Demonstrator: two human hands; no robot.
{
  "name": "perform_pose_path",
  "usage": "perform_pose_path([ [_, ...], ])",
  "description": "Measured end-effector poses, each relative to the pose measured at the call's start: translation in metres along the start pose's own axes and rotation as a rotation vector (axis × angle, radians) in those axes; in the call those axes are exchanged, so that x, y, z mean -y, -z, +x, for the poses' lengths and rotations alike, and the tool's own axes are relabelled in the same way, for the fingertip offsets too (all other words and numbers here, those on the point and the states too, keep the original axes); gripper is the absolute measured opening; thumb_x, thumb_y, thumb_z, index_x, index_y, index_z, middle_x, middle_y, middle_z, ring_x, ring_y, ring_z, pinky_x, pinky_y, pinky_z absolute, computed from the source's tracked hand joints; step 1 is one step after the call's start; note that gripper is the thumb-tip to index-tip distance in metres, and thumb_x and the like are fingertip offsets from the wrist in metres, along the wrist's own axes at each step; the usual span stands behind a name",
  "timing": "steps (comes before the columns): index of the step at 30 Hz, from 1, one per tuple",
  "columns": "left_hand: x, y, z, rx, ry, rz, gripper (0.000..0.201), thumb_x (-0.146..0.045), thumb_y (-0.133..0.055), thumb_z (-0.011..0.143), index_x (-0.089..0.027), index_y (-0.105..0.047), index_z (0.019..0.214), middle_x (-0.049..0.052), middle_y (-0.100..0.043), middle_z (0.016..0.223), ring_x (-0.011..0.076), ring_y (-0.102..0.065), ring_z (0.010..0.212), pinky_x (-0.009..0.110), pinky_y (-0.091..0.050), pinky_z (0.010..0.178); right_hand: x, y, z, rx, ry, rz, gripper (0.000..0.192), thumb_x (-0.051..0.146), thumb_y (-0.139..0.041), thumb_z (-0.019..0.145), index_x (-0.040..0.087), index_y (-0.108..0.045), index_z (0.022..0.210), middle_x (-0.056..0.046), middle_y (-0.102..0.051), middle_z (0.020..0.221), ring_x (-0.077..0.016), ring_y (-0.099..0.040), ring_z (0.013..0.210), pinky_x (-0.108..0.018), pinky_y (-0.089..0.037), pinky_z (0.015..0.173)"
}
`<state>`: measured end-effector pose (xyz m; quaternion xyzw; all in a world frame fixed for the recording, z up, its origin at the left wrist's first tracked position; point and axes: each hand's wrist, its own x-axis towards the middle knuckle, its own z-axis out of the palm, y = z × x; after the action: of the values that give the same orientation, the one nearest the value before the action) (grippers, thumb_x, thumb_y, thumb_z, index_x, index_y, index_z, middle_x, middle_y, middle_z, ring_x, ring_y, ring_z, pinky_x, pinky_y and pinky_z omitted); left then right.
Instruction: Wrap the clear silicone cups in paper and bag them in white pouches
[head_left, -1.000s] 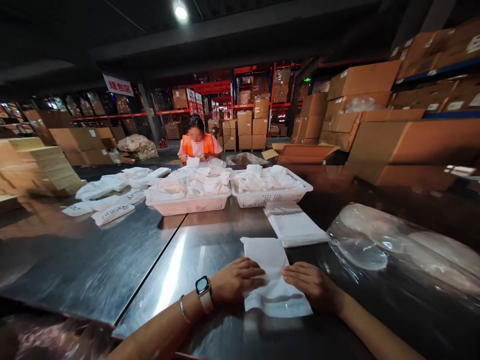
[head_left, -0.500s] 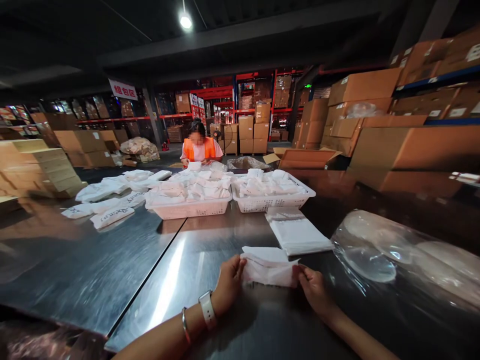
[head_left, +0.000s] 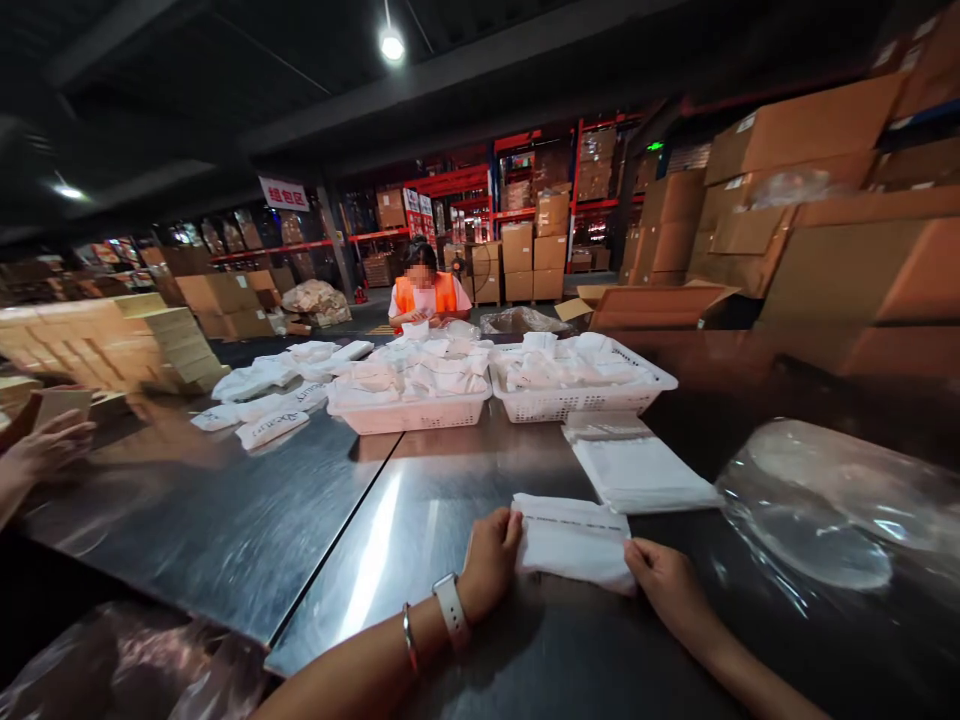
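Note:
Between my two hands a folded white bag [head_left: 574, 540] with a line of dark print along its upper part is held just above the metal table. My left hand [head_left: 489, 560], with a white watch and a bracelet on the wrist, pinches its left edge. The right edge is gripped by the fingers of my right hand [head_left: 664, 580]. Just beyond it lies a stack of flat white bags [head_left: 645, 470]. Farther back stand two white plastic baskets, the left basket [head_left: 409, 418] and the right basket [head_left: 581, 402], both heaped with folded white pieces.
Several printed white bundles [head_left: 274, 428] lie left of the baskets. A clear plastic bag [head_left: 817, 500] spreads at the right. Across the table sits a person in an orange vest [head_left: 426, 295]. Another person's hand [head_left: 52, 445] holds a brown item at the left edge.
The white bag has gone from creased to flatter, and its printed line now shows. Both hands still grip it. The view has swung left, bringing another person's hand in.

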<state>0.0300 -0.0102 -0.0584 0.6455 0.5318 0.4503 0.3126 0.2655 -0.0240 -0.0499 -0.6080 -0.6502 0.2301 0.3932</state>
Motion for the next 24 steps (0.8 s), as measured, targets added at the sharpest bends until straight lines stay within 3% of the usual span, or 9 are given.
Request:
perform_pose_path([
  [6,0.005,0.0,0.005,0.068,0.029,0.006,0.059,-0.07,-0.036,0.083,-0.017,-0.048,0.06,-0.001,-0.046,0.057,0.0119,-0.034,0.056,0.026,-0.024,0.053,0.002,-0.001,0.0,-0.032,-0.02,-0.096,0.037,0.055,-0.031,0.065,0.023,-0.029,0.045,0.001,-0.033,0.046,-0.0135,-0.034,0.049,-0.028,-0.024,0.05],
  [10,0.009,0.002,0.01,0.092,0.085,0.058,0.049,-0.058,-0.052,0.079,-0.017,-0.045,0.053,-0.003,-0.039,0.05,0.0107,-0.033,0.053,0.025,-0.023,0.05,-0.005,-0.002,0.001,-0.016,0.009,-0.182,0.034,0.049,-0.035,0.066,0.022,-0.038,0.046,-0.001,-0.044,0.046,-0.0155,-0.042,0.05,-0.028,-0.027,0.051],
  [12,0.006,0.005,0.01,0.049,0.078,0.114,0.039,-0.049,-0.06,0.077,-0.017,-0.049,0.058,-0.003,-0.044,0.053,0.0119,-0.038,0.055,0.025,-0.028,0.052,-0.008,-0.001,0.001,-0.002,0.045,-0.217,0.033,0.046,-0.035,0.068,0.022,-0.041,0.046,-0.002,-0.049,0.048,-0.0163,-0.046,0.051,-0.028,-0.028,0.052],
  [15,-0.003,0.012,0.008,-0.016,-0.245,0.305,0.018,-0.03,-0.057,0.083,-0.016,-0.062,0.093,0.005,-0.064,0.088,0.0201,-0.057,0.083,0.032,-0.046,0.074,-0.012,0.0,0.003,0.026,0.095,-0.306,0.032,0.038,-0.036,0.073,0.021,-0.044,0.047,-0.003,-0.055,0.05,-0.0172,-0.051,0.052,-0.028,-0.032,0.052],
  [17,-0.01,0.015,0.007,0.15,-0.611,0.451,0.028,-0.018,-0.047,0.089,-0.021,-0.059,0.115,0.008,-0.062,0.119,0.023,-0.053,0.115,0.044,-0.038,0.103,-0.015,0.002,0.004,0.016,0.127,-0.445,0.031,0.032,-0.039,0.077,0.021,-0.049,0.049,-0.004,-0.058,0.052,-0.0183,-0.054,0.052,-0.029,-0.035,0.053],
  [19,-0.015,0.017,0.008,0.388,-0.834,0.533,0.036,-0.014,-0.045,0.09,-0.023,-0.057,0.123,0.005,-0.056,0.134,0.0219,-0.042,0.132,0.049,-0.019,0.117,-0.019,0.004,0.006,-0.086,0.212,-0.617,0.025,0.028,-0.044,0.078,0.021,-0.058,0.059,-0.006,-0.063,0.06,-0.0219,-0.059,0.058,-0.032,-0.042,0.056],
  [21,-0.017,0.019,0.009,0.511,-0.871,0.573,0.037,-0.017,-0.05,0.088,-0.022,-0.056,0.125,0.005,-0.055,0.136,0.0211,-0.041,0.134,0.047,-0.01,0.12,-0.021,0.003,0.008,-0.243,0.417,-0.724,0.022,0.021,-0.047,0.078,0.018,-0.068,0.085,-0.011,-0.069,0.081,-0.0274,-0.065,0.076,-0.038,-0.049,0.067],
  [23,-0.017,0.02,0.011,0.538,-0.839,0.584,0.039,-0.021,-0.053,0.087,-0.021,-0.055,0.126,0.005,-0.057,0.133,0.0199,-0.045,0.131,0.045,-0.01,0.121,-0.023,0.0,0.01,-0.264,0.716,-0.744,0.049,0.007,-0.044,0.074,0.016,-0.062,0.118,-0.014,-0.066,0.114,-0.0293,-0.062,0.107,-0.045,-0.05,0.088],
  [24,-0.016,0.02,0.012,0.55,-0.83,0.577,0.039,-0.023,-0.053,0.088,-0.021,-0.054,0.126,0.005,-0.057,0.133,0.0196,-0.045,0.131,0.044,-0.011,0.121,-0.024,-0.003,0.011,-0.201,0.849,-0.736,0.064,0.0,-0.041,0.069,0.017,-0.055,0.13,-0.013,-0.06,0.128,-0.0277,-0.054,0.121,-0.047,-0.046,0.097],
])
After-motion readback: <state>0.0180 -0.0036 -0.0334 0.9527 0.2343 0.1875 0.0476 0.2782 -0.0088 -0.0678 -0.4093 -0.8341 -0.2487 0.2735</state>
